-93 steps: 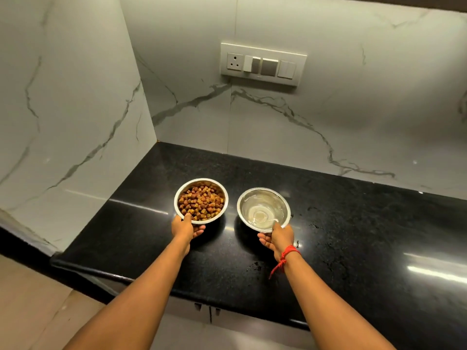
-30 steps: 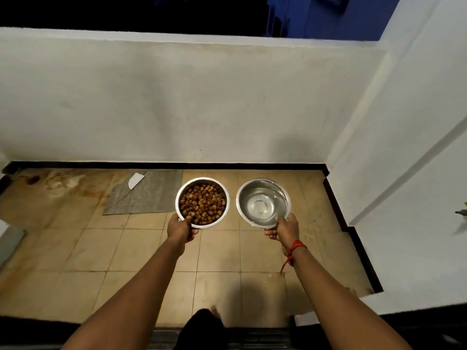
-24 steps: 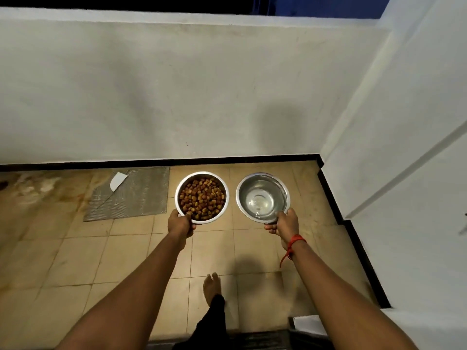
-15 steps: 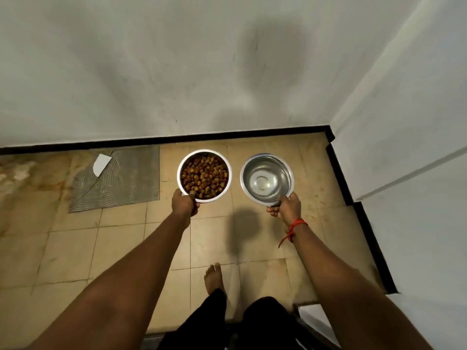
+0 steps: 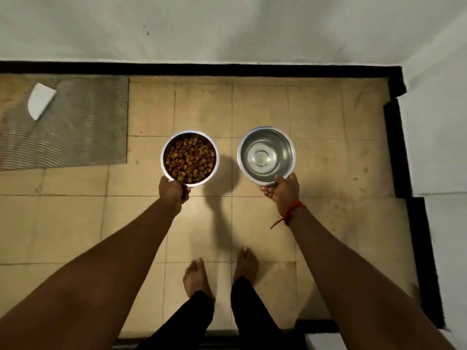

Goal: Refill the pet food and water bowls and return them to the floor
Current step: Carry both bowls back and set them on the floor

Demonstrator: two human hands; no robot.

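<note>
Round stainless-steel food bowl (image 5: 189, 157), heaped with brown and tan kibble pieces (image 5: 190, 160), is held out over the beige tiled floor (image 5: 316, 109) by the left hand (image 5: 173, 192), whose fingers are curled tight around the near rim with the knuckles turned up. Beside it, and apart from it, a matching round steel water bowl (image 5: 266, 155) with clear water lying in its bottom is gripped by the right hand (image 5: 284, 192) - the thumb hooks over the near rim while the fingers (image 5: 266, 190) reach underneath. Both bowls sit level and side by side in the air, the food one on the left, and a dark shadow (image 5: 222, 188) falls on the tiles between them. A thin red thread bracelet (image 5: 290, 210) is tied around the right wrist. Below the arms, two bare feet (image 5: 197, 276) stand on the tiles beneath black trouser legs (image 5: 252, 311). To the far left lies a grey ribbed rectangular mat (image 5: 75, 122) with a small white curved piece (image 5: 40, 99) resting at its upper left corner. A black skirting strip (image 5: 227, 69) runs along the foot of the white plastered wall (image 5: 227, 26) ahead and turns down the right side.
</note>
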